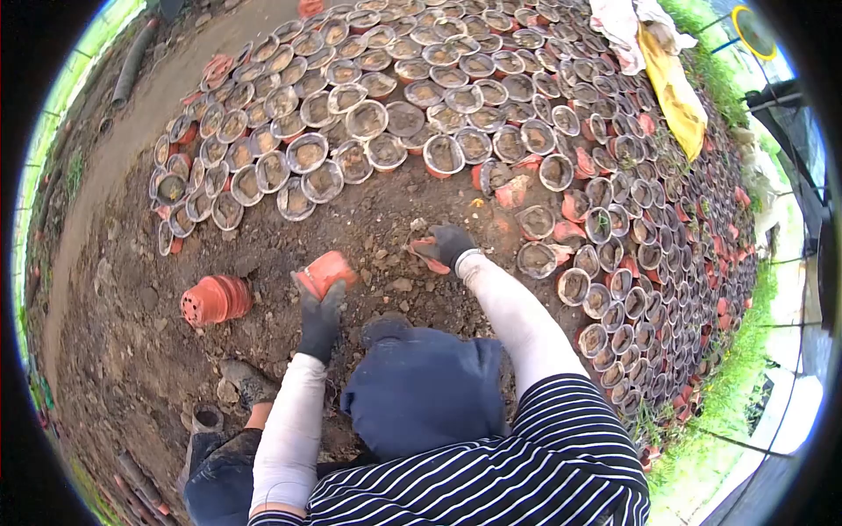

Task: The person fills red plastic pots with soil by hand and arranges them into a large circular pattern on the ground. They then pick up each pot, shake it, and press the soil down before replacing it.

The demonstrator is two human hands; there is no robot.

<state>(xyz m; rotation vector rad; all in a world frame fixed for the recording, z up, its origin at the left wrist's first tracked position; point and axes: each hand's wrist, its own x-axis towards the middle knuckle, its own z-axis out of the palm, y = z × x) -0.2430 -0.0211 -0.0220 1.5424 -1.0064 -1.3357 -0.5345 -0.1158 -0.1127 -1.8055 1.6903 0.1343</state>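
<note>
Left hand point(320, 309) closed round stack of orange pots point(326, 270); right hand point(453, 244) pinched single pot point(426, 255) by rim. Probably light, thin, flexible plastic.

Daylight is falling on bare, clumpy brown soil point(114, 351). A dirt path point(149, 96) is running up the far left beside a dark pipe point(132, 61); grass point(741, 364) is edging the right, and a yellow cloth point(675, 88) is lying far right.
</note>
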